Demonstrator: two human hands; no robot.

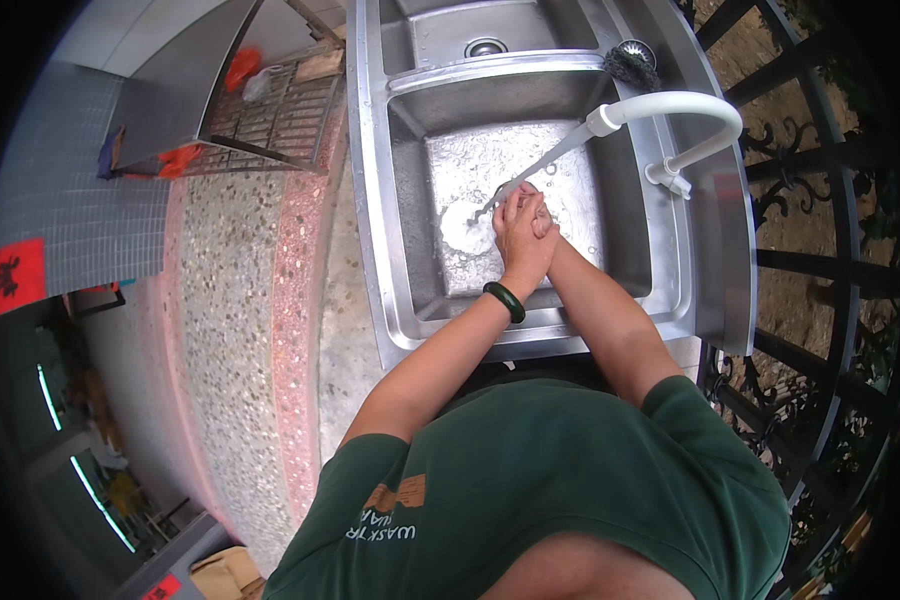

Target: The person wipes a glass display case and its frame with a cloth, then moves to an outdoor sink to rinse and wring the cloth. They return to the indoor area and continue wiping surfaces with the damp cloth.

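Observation:
My left hand (523, 234), with a dark green bangle (505, 302) at its wrist, is pressed over my right hand (544, 219). Their fingers overlap, and much of the right hand is hidden. Both are inside the near basin of a stainless steel sink (626, 247), above its wet floor. From a white curved faucet (671, 105) at the right rim, a water stream (547, 159) runs down beside my fingertips. It splashes into white foam or bubbling water (466, 229) left of the hands.
Beyond the near basin lies a second basin with a drain (486, 48). A dark mesh scrubber (631, 69) rests on the right ledge. Black iron railing (802, 262) stands at the right. On the left are a metal rack (270, 112) and pebbled flooring (229, 300).

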